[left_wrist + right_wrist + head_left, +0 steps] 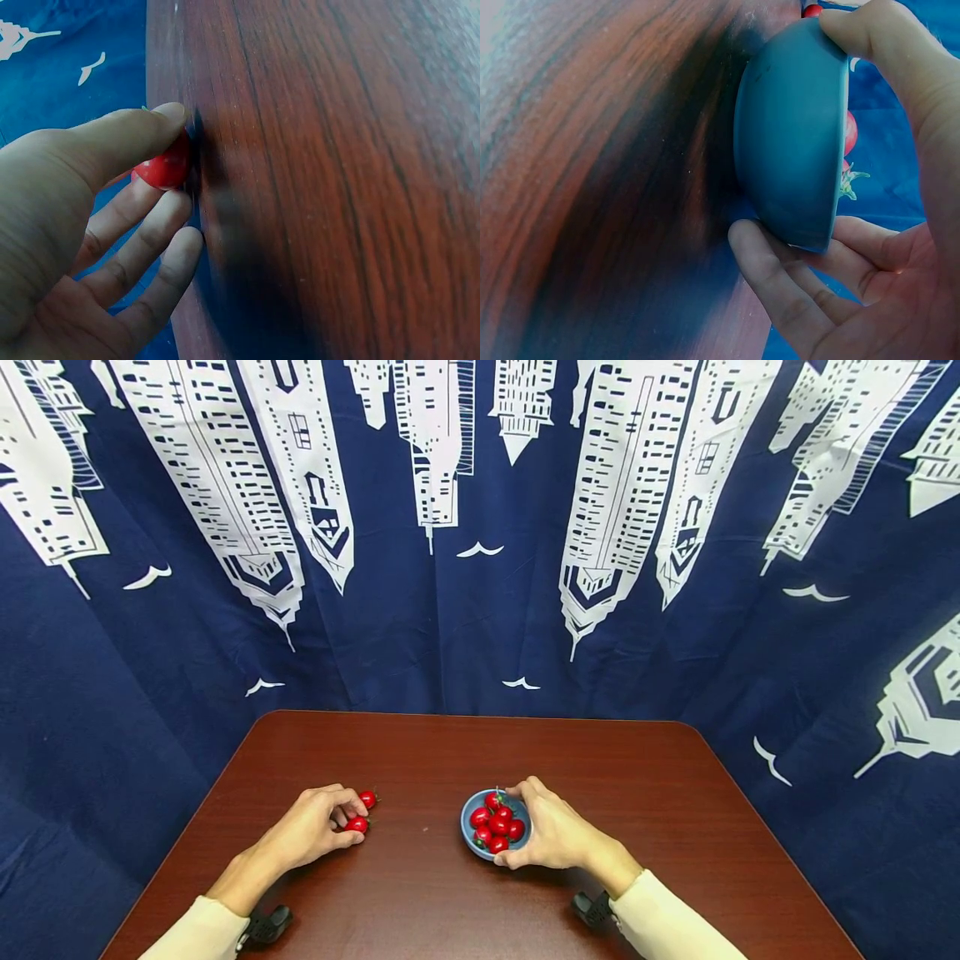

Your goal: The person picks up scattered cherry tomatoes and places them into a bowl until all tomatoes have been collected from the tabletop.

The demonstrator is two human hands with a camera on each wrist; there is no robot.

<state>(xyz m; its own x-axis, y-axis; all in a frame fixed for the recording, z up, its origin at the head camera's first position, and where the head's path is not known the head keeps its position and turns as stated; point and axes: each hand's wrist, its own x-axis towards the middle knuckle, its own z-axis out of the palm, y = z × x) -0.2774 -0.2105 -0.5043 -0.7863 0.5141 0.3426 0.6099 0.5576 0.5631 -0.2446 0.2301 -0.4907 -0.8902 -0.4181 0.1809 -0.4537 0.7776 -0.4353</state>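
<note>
My left hand is at the left part of the table, its thumb and fingers around a red cherry tomato. In the left wrist view this tomato shows between thumb and fingers, close to the tabletop. Just beyond it lies a second cherry tomato with a green stem. With thumb and fingers spread across its rim, my right hand grips a small blue bowl. Several cherry tomatoes fill the bowl. From the side, the right wrist view shows the bowl's outer wall.
The reddish-brown wooden table has rounded far corners. Behind it and along the sides hangs a dark blue cloth printed with white buildings and birds. Each wrist wears a black device, one near the left sleeve.
</note>
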